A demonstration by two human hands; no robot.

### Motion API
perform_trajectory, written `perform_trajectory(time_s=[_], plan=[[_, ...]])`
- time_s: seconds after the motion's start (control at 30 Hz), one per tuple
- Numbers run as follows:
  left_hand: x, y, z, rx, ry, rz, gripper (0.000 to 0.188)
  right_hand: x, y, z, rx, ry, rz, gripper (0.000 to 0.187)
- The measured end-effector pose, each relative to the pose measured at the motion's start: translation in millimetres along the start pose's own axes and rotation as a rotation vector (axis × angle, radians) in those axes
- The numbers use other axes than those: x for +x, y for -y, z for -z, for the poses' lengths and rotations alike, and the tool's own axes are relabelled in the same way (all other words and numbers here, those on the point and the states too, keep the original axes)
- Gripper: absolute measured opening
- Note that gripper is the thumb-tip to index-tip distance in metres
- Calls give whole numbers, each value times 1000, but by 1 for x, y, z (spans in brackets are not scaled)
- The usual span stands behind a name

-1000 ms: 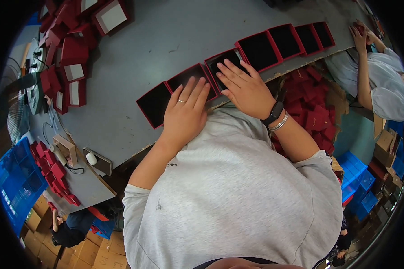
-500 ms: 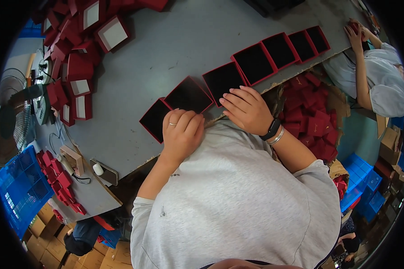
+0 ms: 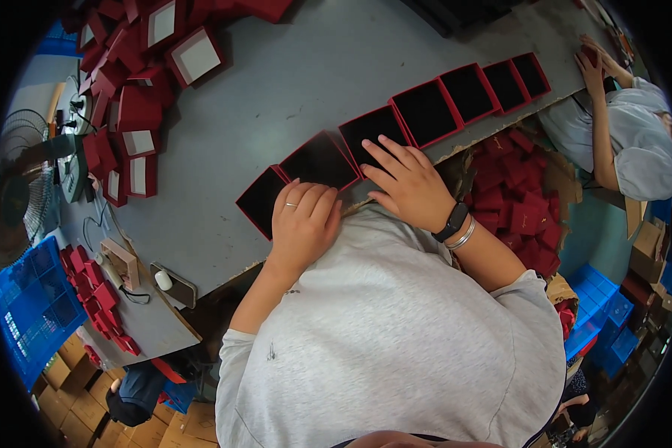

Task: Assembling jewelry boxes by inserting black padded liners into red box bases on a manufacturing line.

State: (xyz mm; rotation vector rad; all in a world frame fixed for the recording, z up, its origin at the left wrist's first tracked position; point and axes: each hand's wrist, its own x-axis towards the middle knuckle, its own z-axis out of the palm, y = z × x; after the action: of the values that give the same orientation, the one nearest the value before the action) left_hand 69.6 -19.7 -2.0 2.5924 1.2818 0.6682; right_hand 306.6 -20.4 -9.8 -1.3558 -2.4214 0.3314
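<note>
Here, tray row (image 3: 396, 127) diagonal, rising rightward.

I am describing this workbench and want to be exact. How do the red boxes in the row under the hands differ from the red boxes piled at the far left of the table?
The row boxes lie edge to edge, open side up, with black insides; the piled boxes are heaped at mixed angles, several showing white insides. The left hand and right hand rest on the row; nobody touches the pile. Both are red and square.

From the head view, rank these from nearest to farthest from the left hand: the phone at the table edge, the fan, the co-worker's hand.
From the left hand:
1. Phone, lower left at the table edge.
2. Fan, far left.
3. Co-worker's hand, far upper right.
</note>
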Motion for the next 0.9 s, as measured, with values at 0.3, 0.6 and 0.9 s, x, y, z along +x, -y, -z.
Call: perform_trajectory(time_s=[0.3,0.6,0.9], plan=[[-2,-3,-3,112,265,122,59,6,3,2,-37,82,-24,62],[5,-4,1,162,355,122,62,23,6,-4,-73,113,-105,85],[19,-9,2,0,123,91,42,0,8,4,-76,-61,-15,48]])
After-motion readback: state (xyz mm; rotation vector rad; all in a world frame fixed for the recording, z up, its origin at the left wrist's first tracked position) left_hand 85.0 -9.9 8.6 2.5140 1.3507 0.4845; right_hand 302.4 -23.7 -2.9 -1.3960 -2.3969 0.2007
